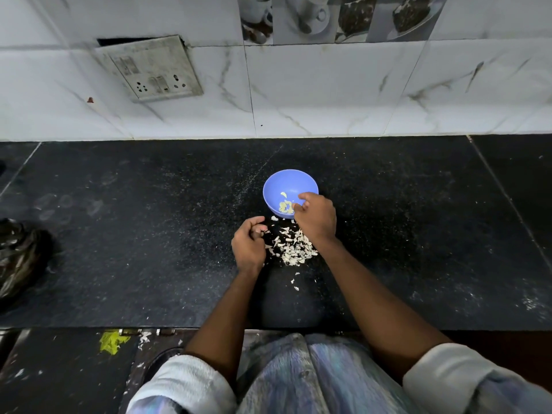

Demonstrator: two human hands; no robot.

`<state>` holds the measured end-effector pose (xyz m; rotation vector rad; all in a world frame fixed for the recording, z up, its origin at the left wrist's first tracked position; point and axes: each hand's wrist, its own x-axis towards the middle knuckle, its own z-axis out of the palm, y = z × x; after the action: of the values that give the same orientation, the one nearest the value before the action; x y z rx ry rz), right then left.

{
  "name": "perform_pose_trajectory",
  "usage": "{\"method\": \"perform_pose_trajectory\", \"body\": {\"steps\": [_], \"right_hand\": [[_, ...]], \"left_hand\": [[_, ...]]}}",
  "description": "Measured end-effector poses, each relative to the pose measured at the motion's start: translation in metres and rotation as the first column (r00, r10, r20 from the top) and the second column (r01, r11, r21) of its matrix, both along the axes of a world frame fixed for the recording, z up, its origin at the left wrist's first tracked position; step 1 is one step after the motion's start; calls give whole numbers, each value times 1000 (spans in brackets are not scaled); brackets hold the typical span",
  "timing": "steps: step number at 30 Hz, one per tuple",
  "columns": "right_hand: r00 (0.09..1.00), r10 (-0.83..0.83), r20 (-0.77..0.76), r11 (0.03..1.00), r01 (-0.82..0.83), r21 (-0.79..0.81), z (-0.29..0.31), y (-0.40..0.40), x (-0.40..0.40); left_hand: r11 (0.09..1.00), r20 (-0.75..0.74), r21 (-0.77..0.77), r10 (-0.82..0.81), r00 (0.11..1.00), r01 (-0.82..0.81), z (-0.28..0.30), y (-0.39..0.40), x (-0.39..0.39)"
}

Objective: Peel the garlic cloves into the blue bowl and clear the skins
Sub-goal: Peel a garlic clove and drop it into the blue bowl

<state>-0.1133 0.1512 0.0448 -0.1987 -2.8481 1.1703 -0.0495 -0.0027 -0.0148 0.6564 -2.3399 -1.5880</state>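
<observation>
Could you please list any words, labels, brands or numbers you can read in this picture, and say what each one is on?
There is no readable text.
Switchboard on the wall: only sockets and switches show, with no lettering that can be made out.
Picture tiles: cups and food, no words.
Blue bowl: plain, with no label or brand showing.
Counter: no writing.
Yellow patch below the counter edge: torn and blurred, with nothing legible.

Upright blue bowl [280, 183] holding peeled garlic cloves [286, 206], papery skins [294, 249] heaped just beside it
</observation>
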Motion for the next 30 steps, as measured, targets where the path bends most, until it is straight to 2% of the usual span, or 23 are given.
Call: {"method": "perform_pose_trajectory", "body": {"steps": [2, 4, 7, 9, 13, 18, 23, 26, 30], "right_hand": [[992, 52, -117, 999, -53, -5, -3, -3, 6], [965, 196, -176, 981, -192, 42, -9, -8, 16], [880, 474, -36, 870, -462, 173, -24, -12, 33], [829, 554, 80, 804, -557, 207, -32, -15, 41], [847, 509, 155, 817, -532, 223, -35, -30, 45], [850, 485, 206, 794, -527, 303, -32, -45, 47], [899, 411, 151, 873, -436, 218, -34, -38, 40], [915, 386, 114, 903, -400, 157, -36, -31, 36], [926, 368, 91, 924, -375, 81, -39, -23, 36]], "left_hand": [[1000, 1, 5, -15, 1000, 15, -3, -3, 2], [1000, -8, -3, 3, 1000, -3, -4, -8, 3], [999, -3, -15, 48, 999, -48, -7, -14, 9], [998, 13, 7, 64, 998, -64, -9, -17, 14], [993, 22, -1, 119, 993, -119, -6, -20, 20], [995, 71, -67, 78, 994, -74, -3, -25, 24], [974, 202, -185, -92, 975, 130, -8, -28, 29], [919, 265, -315, -155, 952, 238, -8, -24, 31], [856, 277, -418, -200, 940, 305, -8, -19, 31]]}}
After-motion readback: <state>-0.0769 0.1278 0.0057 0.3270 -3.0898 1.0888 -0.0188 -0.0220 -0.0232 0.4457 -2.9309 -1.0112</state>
